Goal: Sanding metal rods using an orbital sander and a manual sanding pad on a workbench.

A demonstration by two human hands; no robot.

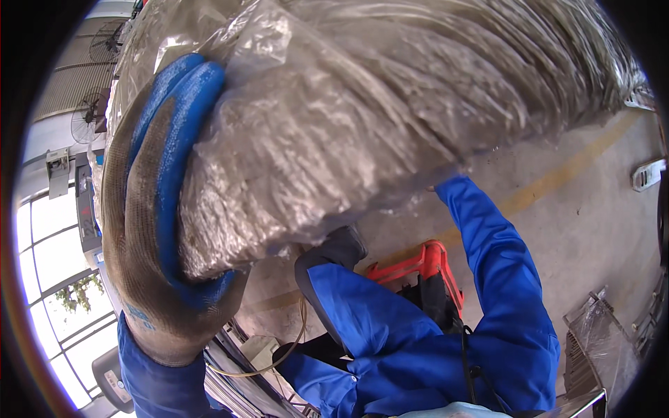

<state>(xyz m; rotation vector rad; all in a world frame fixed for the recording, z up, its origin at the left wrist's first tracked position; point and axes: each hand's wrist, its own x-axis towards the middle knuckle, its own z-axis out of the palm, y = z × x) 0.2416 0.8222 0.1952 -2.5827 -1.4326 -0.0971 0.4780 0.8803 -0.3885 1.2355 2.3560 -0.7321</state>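
A large bundle of crinkled clear plastic film point(327, 132), greyish and folded in many layers, fills the upper part of the head view close up. My left hand point(157, 209), in a knitted glove with blue coating, wraps round its left end. The fingers reach up along the outer side, and the thumb side lies under the lower edge. My right arm in a blue sleeve point(498, 244) stretches up to the bundle's lower edge. The bundle hides my right hand almost wholly, so its fingers do not show.
A red frame point(433, 261) with black parts stands on the concrete floor close by me. A yellow line point(557, 181) crosses the floor. Film-wrapped goods point(603, 334) stand at lower right. A thin hose point(301, 334) curves at lower left, and a wall fan point(85, 118) is farther left.
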